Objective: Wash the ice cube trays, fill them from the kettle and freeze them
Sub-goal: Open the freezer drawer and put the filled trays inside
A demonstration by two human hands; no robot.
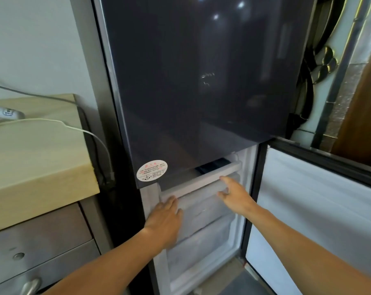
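Right now both of the person's hands lie flat on the frosted front of the top freezer drawer. The left hand is at its 9 o'clock end and the right hand at its 3 o'clock end. The fingers of each are straight and slightly spread, gripping nothing. Over the drawer's lip, at 12 o'clock, a dark shape shows; I cannot tell whether it is an ice cube tray.

The freezer door stands swung wide at 3 o'clock, with a smooth white liner and a black rubber seal along its edge. Above hangs the closed fridge door, dark, glossy and mirror-like, with one oval white sticker at its lower corner. At 9 o'clock sits a pale wooden countertop with a thin white cable trailing across it. Brushed steel cabinet drawers sit beneath it. At least three frosted, translucent drawer fronts are stacked in the freezer.
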